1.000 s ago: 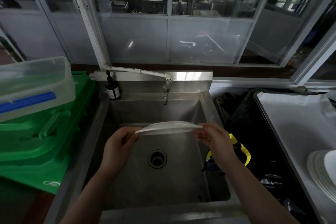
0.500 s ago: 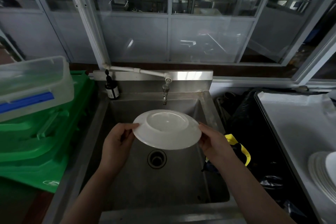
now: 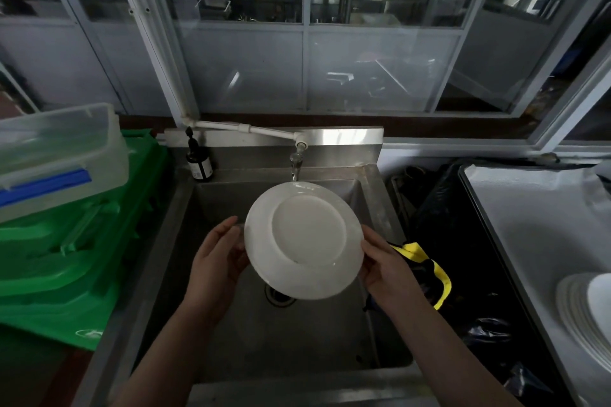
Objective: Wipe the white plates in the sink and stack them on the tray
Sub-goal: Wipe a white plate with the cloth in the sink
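Both hands hold white plate by edges, mid frame, over sink: left hand and right hand gripping rim; plate tilted, bottom facing camera

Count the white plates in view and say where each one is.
At least 3: one plate held over the sink by both hands, and a stack at the right edge with several rims showing, cut off by the frame, so an exact count is impossible.
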Motion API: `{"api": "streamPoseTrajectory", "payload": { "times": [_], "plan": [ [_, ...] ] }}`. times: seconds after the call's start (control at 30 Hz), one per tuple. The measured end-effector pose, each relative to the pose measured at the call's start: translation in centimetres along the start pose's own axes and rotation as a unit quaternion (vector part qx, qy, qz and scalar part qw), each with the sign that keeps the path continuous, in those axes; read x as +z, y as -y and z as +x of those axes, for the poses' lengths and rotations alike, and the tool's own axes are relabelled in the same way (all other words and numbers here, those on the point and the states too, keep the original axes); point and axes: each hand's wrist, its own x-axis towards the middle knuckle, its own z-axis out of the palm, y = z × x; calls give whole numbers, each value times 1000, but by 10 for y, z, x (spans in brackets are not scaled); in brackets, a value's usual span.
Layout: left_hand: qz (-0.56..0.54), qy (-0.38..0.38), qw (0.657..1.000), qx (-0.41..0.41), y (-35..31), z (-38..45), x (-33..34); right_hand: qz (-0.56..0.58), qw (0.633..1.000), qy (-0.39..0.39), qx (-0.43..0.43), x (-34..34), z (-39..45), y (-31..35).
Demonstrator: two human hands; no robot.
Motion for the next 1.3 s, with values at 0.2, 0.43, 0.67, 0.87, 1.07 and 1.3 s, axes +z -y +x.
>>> {"api": "streamPoseTrajectory", "payload": {
  "times": [0.2,0.43,0.67,0.87,1.07,1.3],
  "plan": [
    [7,39,991,-131,1,-5,9,-23,1000,11,0,-8,-2,0],
    [54,-24,987,-151,11,-10,22,-38,999,14,7,-12,-6,-6],
    [88,-98,983,-129,25,-8,25,-47,999,13,24,-19,-3,-14],
    [102,-124,977,-139,32,-3,25,-34,998,-1,49,-20,0,-20],
    [145,-151,972,-110,34,0,28,-93,991,-16,99,-26,7,-31],
    [182,-142,971,-65,33,-4,27,-596,797,-85,-47,-76,29,-29]
  ]
}}
